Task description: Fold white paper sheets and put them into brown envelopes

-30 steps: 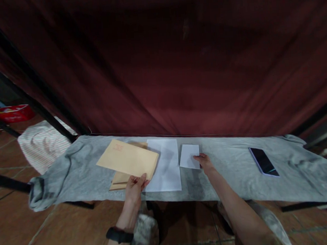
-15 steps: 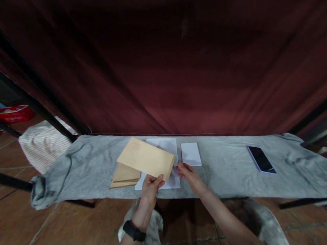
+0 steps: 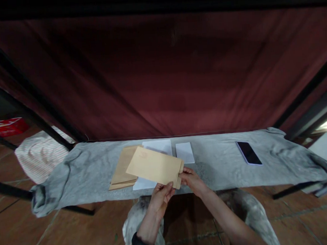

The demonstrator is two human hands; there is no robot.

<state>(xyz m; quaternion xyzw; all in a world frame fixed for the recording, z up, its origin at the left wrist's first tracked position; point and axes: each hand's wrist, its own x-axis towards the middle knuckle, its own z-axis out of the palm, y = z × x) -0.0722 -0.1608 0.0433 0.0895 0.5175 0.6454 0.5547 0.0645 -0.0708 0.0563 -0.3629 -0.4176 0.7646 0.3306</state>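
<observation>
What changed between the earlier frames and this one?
The left hand carried the tan envelope rightward. The right hand came off the small white paper, moved leftward and now touches the envelope's right end. The phone stayed on the gray cloth.

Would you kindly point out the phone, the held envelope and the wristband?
Phone (image 3: pixel 249 153), head view: middle of its screen.
Held envelope (image 3: pixel 155 166), head view: middle of its face.
Wristband (image 3: pixel 142 244), head view: its dark outer side.
</observation>
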